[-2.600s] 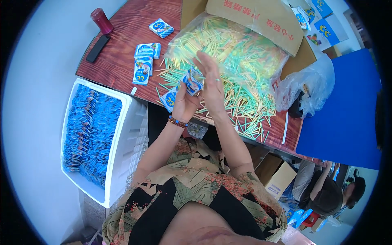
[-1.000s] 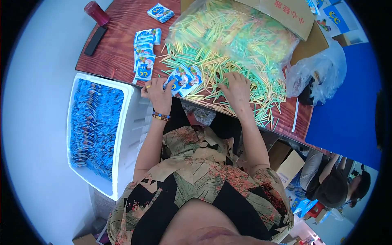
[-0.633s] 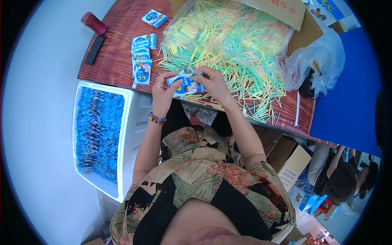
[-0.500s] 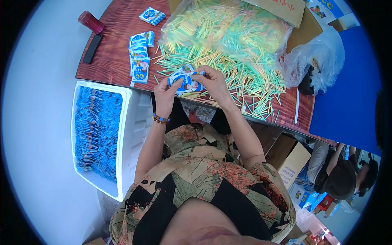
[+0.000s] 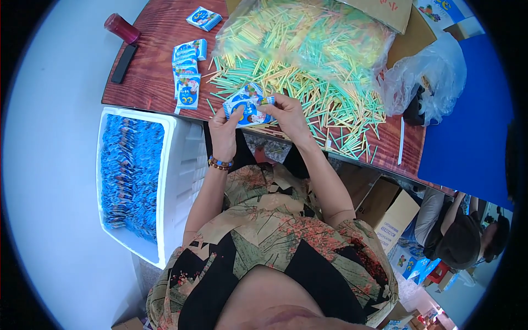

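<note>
Between my two hands, just over the table's near edge, is a small blue-and-white printed packet (image 5: 250, 113). My left hand (image 5: 224, 129) is closed on its left end, thumb on top. The right end is pinched by my right hand (image 5: 289, 114). Another packet (image 5: 250, 91) of the same kind shows just beyond it; whether it is held or lies on the table I cannot tell. Thin pastel sticks (image 5: 330, 110), green, yellow and orange, lie in a wide heap past my hands. To the left, several more packets (image 5: 188, 91) overlap in a row.
A white foam box (image 5: 169, 181) full of blue packets stands left of me. Across the table (image 5: 148, 77) are a red cylinder (image 5: 122, 28), a black bar (image 5: 125, 63) and a packet stack (image 5: 203, 18). A clear plastic bag (image 5: 440, 77) lies right; another person (image 5: 462, 239) sits beyond.
The held packet has turned slightly and its face shows flatter. My left hand has shifted a little to the right; both hands keep hold of the packet.
</note>
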Demonstrator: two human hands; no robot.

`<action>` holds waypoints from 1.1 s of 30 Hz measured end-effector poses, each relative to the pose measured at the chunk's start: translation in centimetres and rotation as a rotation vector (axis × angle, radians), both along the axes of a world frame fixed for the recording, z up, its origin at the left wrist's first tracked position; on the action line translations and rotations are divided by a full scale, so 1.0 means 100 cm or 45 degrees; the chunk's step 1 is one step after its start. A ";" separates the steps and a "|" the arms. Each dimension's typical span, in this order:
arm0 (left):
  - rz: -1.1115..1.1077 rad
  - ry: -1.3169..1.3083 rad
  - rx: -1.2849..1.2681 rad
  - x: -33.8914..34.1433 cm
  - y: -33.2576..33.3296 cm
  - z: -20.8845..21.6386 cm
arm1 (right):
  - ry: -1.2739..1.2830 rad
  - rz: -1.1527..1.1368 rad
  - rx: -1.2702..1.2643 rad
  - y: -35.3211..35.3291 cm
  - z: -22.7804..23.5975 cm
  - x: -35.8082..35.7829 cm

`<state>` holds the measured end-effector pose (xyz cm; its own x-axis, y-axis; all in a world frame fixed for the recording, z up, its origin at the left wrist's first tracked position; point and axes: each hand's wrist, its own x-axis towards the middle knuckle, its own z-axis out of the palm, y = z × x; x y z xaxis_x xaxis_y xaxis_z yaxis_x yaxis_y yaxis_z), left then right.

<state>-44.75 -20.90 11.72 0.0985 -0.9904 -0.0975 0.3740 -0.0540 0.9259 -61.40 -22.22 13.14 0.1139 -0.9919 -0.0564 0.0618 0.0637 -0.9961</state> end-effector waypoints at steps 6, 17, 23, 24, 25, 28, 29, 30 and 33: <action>0.012 -0.025 -0.070 0.001 0.000 -0.008 | -0.098 -0.021 0.061 0.002 -0.003 0.002; 0.090 0.265 0.093 -0.007 -0.001 -0.002 | -0.113 -0.127 -0.459 0.004 0.002 -0.023; -0.008 0.291 0.069 -0.011 0.002 -0.008 | 0.190 0.182 -0.615 0.005 0.008 -0.015; -0.019 0.297 0.073 -0.011 0.002 -0.011 | 0.167 0.249 -0.600 0.005 0.006 -0.017; -0.047 0.259 0.071 -0.010 0.001 -0.017 | 0.093 0.263 -0.622 0.004 0.005 -0.021; 0.010 0.175 0.109 -0.024 0.006 -0.005 | 0.020 0.302 -0.531 0.006 0.004 -0.026; 0.040 0.175 0.122 -0.025 0.007 -0.001 | -0.019 0.326 -0.491 0.007 0.005 -0.030; 0.080 0.118 0.137 -0.026 0.006 -0.001 | -0.001 0.313 -0.487 0.009 0.007 -0.038; 0.038 0.083 0.089 -0.015 0.002 -0.010 | -0.109 0.022 -0.207 0.012 0.005 -0.067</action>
